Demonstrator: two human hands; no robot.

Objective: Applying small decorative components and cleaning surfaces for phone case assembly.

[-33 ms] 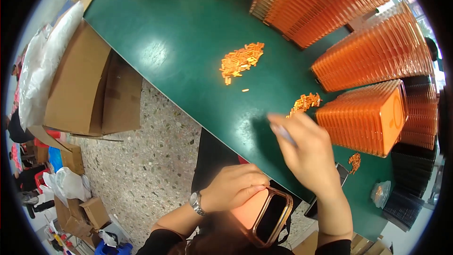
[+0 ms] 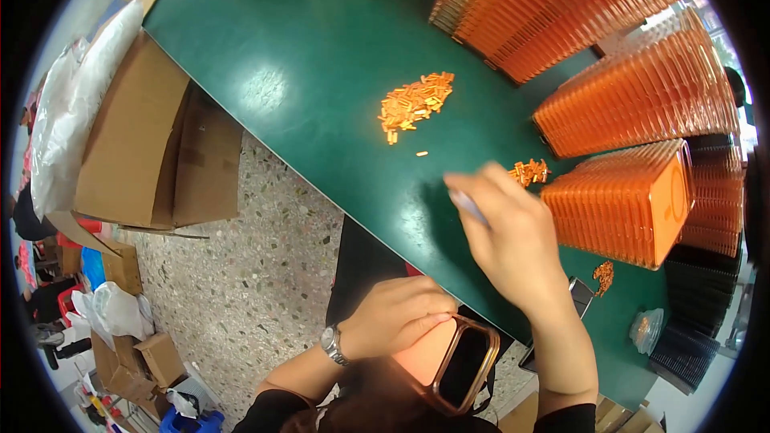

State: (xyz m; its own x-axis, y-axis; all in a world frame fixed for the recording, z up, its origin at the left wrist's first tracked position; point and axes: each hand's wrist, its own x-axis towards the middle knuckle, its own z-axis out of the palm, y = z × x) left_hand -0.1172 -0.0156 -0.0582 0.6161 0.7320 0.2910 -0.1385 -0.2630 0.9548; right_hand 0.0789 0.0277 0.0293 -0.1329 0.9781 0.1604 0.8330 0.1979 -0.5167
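Note:
My left hand (image 2: 401, 313), with a metal watch at its wrist, is closed around an orange plastic piece (image 2: 425, 359) just off the table's near edge. That piece has a rounded, shiny frame around a dark opening. My right hand (image 2: 513, 240) is above the green table, its fingers pinched on a slim pale purple stick (image 2: 468, 207) that is partly hidden. Beyond the right hand is a pile of small orange pieces (image 2: 531, 171), partly covered by it. A larger pile of small orange pieces (image 2: 413, 104) lies farther off, with a single orange piece (image 2: 422, 154) apart from it.
Tall stacks of orange plastic trays (image 2: 601, 208) stand along the right of the green table (image 2: 321, 72). A small brownish-orange heap (image 2: 603, 277), a clear container (image 2: 646, 330) and a dark flat object (image 2: 581, 295) are at near right. An open cardboard box (image 2: 132, 140) stands left.
My right hand has moved slightly away from me and to the left, still with the stick. The left hand and the orange piece look nearly unmoved.

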